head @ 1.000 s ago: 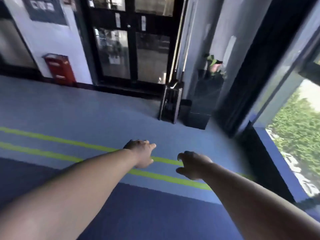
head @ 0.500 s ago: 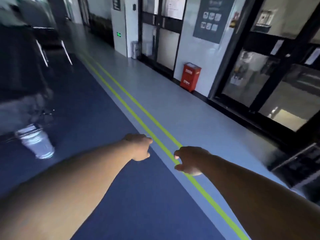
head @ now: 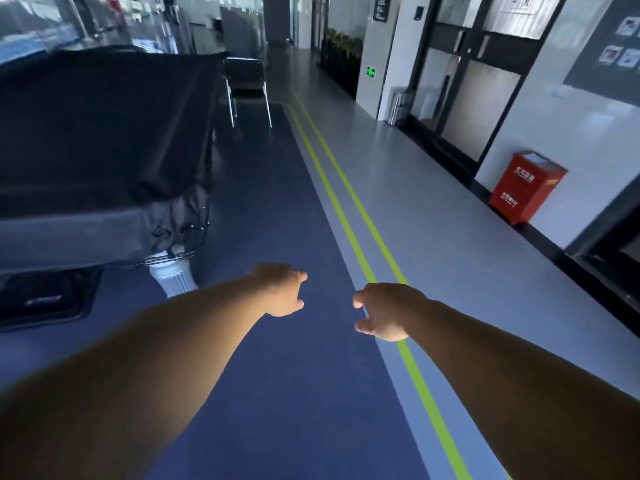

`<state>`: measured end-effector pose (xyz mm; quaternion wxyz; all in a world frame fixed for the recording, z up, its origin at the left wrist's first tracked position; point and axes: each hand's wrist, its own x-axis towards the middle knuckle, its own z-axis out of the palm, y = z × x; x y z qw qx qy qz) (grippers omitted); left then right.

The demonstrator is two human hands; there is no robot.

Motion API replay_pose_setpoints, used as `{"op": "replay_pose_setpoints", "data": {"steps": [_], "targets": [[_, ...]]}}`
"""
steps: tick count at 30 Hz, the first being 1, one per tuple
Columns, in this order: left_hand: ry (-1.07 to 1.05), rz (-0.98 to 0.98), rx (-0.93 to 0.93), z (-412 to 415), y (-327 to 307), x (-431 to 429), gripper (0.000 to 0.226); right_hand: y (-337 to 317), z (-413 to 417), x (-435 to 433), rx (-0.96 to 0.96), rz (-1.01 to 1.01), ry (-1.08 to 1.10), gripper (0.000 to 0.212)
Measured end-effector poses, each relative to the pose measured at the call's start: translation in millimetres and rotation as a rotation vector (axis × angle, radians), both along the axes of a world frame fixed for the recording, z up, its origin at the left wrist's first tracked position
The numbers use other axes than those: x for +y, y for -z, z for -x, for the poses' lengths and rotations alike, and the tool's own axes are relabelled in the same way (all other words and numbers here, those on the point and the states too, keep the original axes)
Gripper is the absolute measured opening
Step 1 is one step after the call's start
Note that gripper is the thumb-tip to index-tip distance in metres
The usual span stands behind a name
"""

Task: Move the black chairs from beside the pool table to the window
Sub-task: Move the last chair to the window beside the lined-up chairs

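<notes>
Black chair [head: 245, 74], padded seat on thin chrome legs, stands at the far end of the cloth-draped pool table [head: 104, 133]. Left hand [head: 280, 292] and right hand [head: 384, 311] hover empty, fingers loosely curled.

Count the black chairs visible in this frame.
1. The black chair stands at the far end of the covered pool table, close to its corner, facing the camera. More chairs may be hidden behind the table.
</notes>
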<state>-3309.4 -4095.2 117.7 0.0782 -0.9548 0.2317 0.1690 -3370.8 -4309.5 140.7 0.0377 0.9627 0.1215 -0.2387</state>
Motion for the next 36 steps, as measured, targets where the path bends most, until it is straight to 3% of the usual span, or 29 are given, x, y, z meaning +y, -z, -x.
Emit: {"op": "replay_pose_setpoints", "data": {"steps": [9,17,25,36], "targets": [[-0.124,0.029,-0.043,-185,2,15,0.061,-8,-216,4,-0.044,-0.028,-0.077,0.061],[-0.160,0.083,-0.087,-432,3,42,0.075,-4,-471,35,-0.066,-0.011,-0.134,0.078],[-0.257,0.128,-0.076,-664,-34,64,0.077,-33,-711,46,-0.090,-0.063,-0.122,0.080],[-0.369,0.068,-0.071,-1030,-19,89,0.089,-6,-1105,55,-0.094,-0.065,-0.207,0.081]]}}
